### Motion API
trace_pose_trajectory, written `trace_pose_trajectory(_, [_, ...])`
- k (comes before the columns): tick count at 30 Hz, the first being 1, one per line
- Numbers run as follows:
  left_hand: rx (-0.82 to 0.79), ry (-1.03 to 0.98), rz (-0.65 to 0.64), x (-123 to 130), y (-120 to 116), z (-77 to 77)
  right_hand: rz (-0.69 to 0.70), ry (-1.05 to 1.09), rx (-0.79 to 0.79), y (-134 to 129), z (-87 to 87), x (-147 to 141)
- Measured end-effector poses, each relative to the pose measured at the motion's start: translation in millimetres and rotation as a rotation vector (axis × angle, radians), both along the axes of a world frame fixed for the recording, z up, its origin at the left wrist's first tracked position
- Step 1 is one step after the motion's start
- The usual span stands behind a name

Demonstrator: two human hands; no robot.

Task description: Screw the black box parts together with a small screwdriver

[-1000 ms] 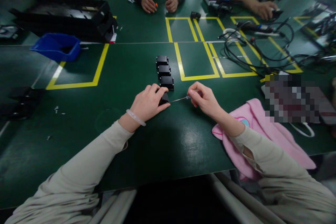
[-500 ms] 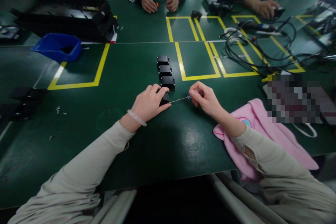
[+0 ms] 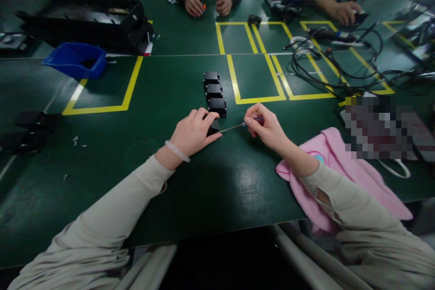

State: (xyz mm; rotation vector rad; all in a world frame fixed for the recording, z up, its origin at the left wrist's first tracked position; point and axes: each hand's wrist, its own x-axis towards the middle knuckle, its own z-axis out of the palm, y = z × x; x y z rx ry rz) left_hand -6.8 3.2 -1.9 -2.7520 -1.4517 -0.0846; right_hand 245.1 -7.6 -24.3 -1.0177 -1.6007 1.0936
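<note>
My left hand (image 3: 193, 133) grips a small black block (image 3: 214, 127) on the green table, its fingers over the top and its thumb along the near side. A thin screwdriver (image 3: 232, 128) lies between the fingers of my right hand (image 3: 263, 126); its tip meets the block's right side, close to my left thumb. Directly beyond the held block, three similar black blocks (image 3: 214, 90) stand in a row leading away. My left hand covers much of the held block.
A pink cloth (image 3: 343, 172) lies under my right forearm. Small screws (image 3: 75, 140), a blue scoop-shaped bin (image 3: 77, 61) and black trays (image 3: 88, 20) are at left. Coiled cables (image 3: 326, 68) spread at right. Across the table, a person's hands (image 3: 195, 4) rest near yellow tape outlines.
The screwdriver's dark handle shows a little more between my right fingers, which have shifted very slightly. My left hand keeps its hold on the block.
</note>
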Motion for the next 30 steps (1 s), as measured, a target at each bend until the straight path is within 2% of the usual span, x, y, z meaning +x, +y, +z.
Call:
trace_pose_trajectory(4, [-0.003,0.002,0.000,-0.5,0.2,0.3,0.003,-0.031,-0.009,0.3,-1.5,0.3])
trace_pose_trajectory(10, [-0.002,-0.003,0.002,0.0,-0.1,0.2,-0.013,0.034,-0.007,0.1,-0.6,-1.1])
trace_pose_trajectory(24, [0.001,-0.004,0.004,1.0,-0.5,0.6,-0.012,0.003,0.050,-1.8,-0.6,-1.2])
trace_pose_trajectory(30, [-0.010,0.001,0.009,1.2,-0.4,1.9,-0.012,-0.034,0.021,-0.8,-1.2,0.0])
